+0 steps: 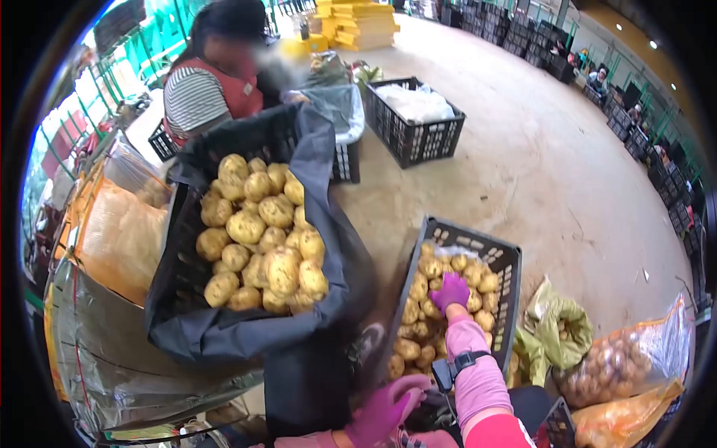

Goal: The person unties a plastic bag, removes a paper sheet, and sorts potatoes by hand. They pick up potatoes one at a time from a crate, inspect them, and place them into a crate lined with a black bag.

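My right hand point(451, 292), in a purple glove, reaches down into a black crate point(508, 280) of potatoes point(428, 266) and touches the top layer. Its fingers look spread, and no potato shows clearly in its grasp. Low in the view, near my lap, my left hand point(385, 412) wears a matching glove; its fingers are apart with nothing between them. Ahead and to the left stands a larger crate with a dark cloth liner point(317, 160), filled with bigger potatoes point(276, 212). A black device point(448, 371) is strapped to my right wrist.
Facing me at upper left is a person in a striped sleeve point(196, 95). A crate with white plastic point(418, 131) stands beyond. Green sacks point(556, 328) and a mesh bag of potatoes point(612, 366) lie right. Wrapped bags point(119, 231) line the left; yellow boxes point(358, 26) are stacked far back.
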`<state>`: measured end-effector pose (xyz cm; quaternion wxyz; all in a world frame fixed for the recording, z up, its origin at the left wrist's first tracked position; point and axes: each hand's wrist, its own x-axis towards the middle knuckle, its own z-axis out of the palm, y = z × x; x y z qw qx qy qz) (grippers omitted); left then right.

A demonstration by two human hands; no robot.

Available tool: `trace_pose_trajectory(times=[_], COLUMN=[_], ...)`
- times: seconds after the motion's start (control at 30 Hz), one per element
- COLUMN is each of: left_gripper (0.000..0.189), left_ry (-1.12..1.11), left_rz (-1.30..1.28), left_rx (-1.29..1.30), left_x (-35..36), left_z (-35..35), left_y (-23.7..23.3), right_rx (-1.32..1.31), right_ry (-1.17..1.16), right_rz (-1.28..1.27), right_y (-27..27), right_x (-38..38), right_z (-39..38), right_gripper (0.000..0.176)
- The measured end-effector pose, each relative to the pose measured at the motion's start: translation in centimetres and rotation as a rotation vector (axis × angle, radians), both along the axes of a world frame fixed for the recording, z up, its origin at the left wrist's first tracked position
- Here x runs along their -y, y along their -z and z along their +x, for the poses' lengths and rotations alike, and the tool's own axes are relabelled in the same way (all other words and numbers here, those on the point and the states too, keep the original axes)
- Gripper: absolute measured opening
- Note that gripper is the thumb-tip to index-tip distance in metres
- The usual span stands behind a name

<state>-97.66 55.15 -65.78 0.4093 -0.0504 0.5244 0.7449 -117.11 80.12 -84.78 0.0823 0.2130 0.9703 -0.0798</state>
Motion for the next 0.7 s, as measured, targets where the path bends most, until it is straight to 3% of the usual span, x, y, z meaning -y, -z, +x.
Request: trace_pose_trajectory(times=[0.13,0.2,0.23,0.27,0.33,0.37,0.4,0.47,0.53,0.6,0.7], left_gripper=[0.042,0.043,0.044,0.046,0.053,0.052,0.05,0.053,0.059,0.063,0.057], left_ry=[0.033,-0.013,-0.026,-0.039,-0.012,-0.075,-0.075,-0.066,-0.059,0.004,-0.194], left_rz=[-0.039,0.03,0.019,0.003,-0.021,0.111,0.111,0.095,0.364,0.481,0.41], left_rx=[0.0,-0.097,-0.106,-0.106,-0.06,-0.082,-0.046,0.249,0.148,0.108,-0.195], left_x=[-0.4,-0.6,-0.7,-0.8,-0.2,-0.3,-0.2,-0.7,0.8,1.6,1.2], left_z=[0.1,1.0,1.0,0.7,0.7,1.1,1.0,-0.6,-0.6,-1.1,-0.4], left_y=[0.4,2.8,3.1,2.4,0.6,2.3,1.0,0.3,-0.9,-0.3,-1.2], right_rx=[0.083,-0.145,-0.254,-0.344,-0.431,-0.458,-0.472,-0.506,-0.462,-0.482,-0.548], right_ry=[0.094,0.201,0.149,0.09,0.063,0.001,-0.04,-0.112,-0.162,-0.275,-0.33], right_rz=[-0.207,-0.729,-0.748,-0.948,-1.365,-1.401,-1.438,-1.569,-1.744,-1.752,-1.39], right_y=[-1.4,-3.5,-3.1,-4.0,-12.1,-15.9,-18.7,-21.0,-23.3,-22.7,-22.8], right_x=[-2.5,-2.7,-3.0,-2.5,1.0,2.7,4.2,6.6,8.6,9.4,10.0], right_z=[0.4,3.1,4.1,5.3,9.0,10.9,13.0,16.0,18.6,20.4,21.9], right_gripper=[0.068,0.066,0.062,0.057,0.057,0.058,0.059,0.065,0.069,0.072,0.073])
